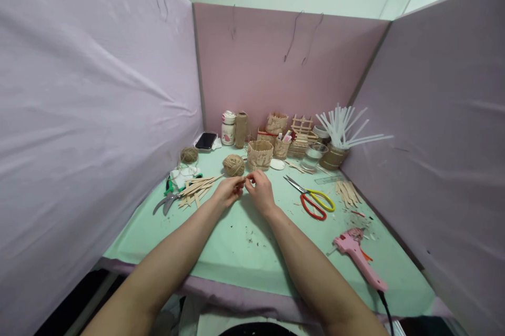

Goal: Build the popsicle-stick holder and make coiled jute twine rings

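Twine (pixel 233 165) lies in a ball just beyond my left hand (pixel 231 190), with the basket (pixel 260 155) to the right of it, past my right hand (pixel 259 189). The two hands meet over the cloth (pixel 221 252), thumbs and fingers drawn in narrow, nearly tip to tip. Something thin may run between them, but it is too small from up here: I cannot tell what I hold, or how firmly.

For a fine strand or sliver, a light pinch with the tips alone suits best, left hand steady, right hand doing the small turning. Low wrists would stop either hand wavering, and the bit between my fingers is easier to judge clear of my palms. A hard tug could snap or fray it; short, even moves are safer.

The scissors (pixel 306 192) lie right of my hands, points facing away from me, handles easy to take. The glue gun (pixel 359 257) rests further right, its nozzle towards my right arm (pixel 307 267); I should give that tip room in case it is hot.
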Available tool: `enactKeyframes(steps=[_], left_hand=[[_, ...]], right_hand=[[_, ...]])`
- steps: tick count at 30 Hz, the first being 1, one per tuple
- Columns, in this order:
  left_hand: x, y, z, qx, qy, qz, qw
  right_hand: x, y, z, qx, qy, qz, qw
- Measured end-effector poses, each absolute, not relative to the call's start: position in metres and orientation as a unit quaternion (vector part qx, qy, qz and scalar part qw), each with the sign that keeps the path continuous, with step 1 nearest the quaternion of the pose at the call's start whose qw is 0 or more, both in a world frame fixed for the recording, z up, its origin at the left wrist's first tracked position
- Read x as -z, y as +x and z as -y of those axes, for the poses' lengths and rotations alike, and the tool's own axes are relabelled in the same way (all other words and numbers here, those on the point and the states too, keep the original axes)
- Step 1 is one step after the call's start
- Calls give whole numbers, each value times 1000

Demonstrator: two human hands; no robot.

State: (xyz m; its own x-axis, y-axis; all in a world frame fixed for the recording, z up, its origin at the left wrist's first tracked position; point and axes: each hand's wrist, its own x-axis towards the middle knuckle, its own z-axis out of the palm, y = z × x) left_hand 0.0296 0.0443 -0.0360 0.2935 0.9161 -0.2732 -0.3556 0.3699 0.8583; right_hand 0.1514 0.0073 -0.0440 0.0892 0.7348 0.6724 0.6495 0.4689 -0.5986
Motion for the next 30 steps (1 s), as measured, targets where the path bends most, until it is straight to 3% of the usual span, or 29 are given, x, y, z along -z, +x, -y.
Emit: enactKeyframes(steps=[3, 5, 10, 23, 30], left_hand=[[31, 24, -47, -371, 248, -383, 809], [29, 23, -47, -374, 249, -375, 811], [33, 27, -43, -481, 414, -381, 673], [37, 26, -45, -541, 562, -384, 493], [39, 31, -42, -544, 599, -375, 454]], right_hand=[[45, 149, -10, -108, -494, 651, 566], [45, 149, -13, -203, -498, 596, 596], [41, 152, -17, -387, -515, 494, 584], [46, 155, -20, -310, -526, 530, 589], [52, 153, -22, -276, -555, 495, 609]])
